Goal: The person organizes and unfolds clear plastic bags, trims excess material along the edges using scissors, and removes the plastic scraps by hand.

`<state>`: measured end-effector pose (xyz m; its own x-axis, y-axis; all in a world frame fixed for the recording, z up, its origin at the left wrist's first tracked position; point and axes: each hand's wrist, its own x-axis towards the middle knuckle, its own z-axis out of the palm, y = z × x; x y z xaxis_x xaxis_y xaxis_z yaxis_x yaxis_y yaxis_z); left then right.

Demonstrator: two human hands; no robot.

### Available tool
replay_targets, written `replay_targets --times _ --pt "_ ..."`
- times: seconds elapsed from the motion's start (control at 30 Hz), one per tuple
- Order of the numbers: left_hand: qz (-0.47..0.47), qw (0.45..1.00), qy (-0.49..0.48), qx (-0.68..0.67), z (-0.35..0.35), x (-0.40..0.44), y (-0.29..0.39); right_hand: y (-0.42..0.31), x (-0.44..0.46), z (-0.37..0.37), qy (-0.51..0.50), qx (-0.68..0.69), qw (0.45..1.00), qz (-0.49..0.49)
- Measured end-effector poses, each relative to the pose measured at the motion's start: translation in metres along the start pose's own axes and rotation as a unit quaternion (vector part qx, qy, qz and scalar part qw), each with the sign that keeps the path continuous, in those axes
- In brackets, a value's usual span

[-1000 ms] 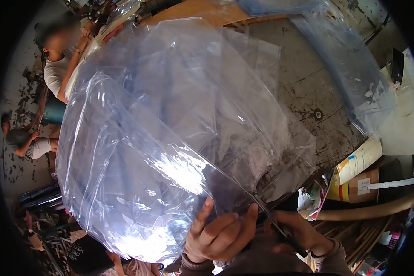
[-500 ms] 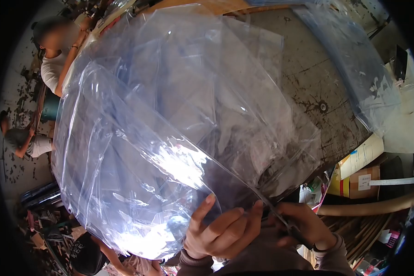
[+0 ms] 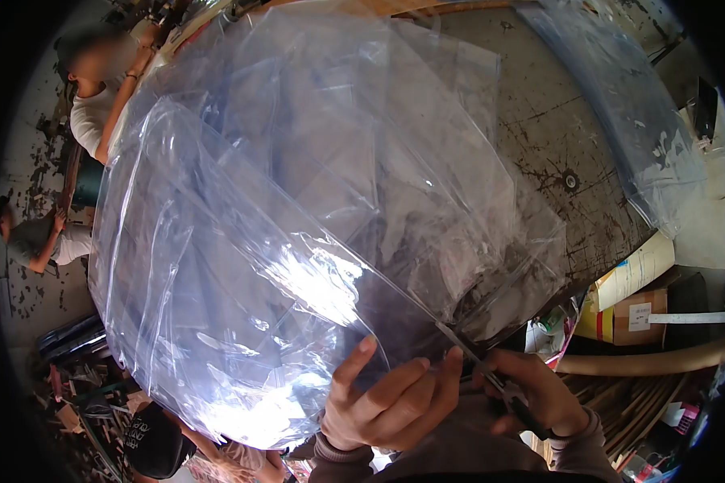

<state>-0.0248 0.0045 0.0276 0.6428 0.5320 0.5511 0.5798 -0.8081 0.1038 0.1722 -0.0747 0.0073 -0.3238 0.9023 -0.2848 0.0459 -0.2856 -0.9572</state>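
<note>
A large clear plastic sheet (image 3: 298,161) spreads in wrinkled layers over the table, with bright glare near its lower left. At its near edge is my left hand (image 3: 395,398), its index finger raised and its other fingers curled towards the thumb on the plastic. My right hand (image 3: 540,394) grips a pair of scissors (image 3: 464,341) with dark handles. The blades point up and left at the sheet's edge, just beyond my left thumb. Exactly where the blades meet the plastic is hard to make out.
The scratched tabletop (image 3: 540,121) shows at the upper right, beside a folded clear plastic strip (image 3: 644,137). A cardboard box (image 3: 640,318) and a long tan tube (image 3: 652,362) lie at the right. Several people are at the left, one in a black cap (image 3: 157,443).
The scissors have shifted slightly up and left, and more of their blade shows. My left hand has stayed nearly still. The view has shifted a little.
</note>
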Motion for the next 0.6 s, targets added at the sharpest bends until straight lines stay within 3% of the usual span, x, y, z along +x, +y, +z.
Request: replay_targets --times 0.6 --pt "0.012 1.0 -0.011 0.002 -0.0009 0.0041 -0.0015 -0.0009 0.0023 0.0029 0.027 0.009 1.0 0.001"
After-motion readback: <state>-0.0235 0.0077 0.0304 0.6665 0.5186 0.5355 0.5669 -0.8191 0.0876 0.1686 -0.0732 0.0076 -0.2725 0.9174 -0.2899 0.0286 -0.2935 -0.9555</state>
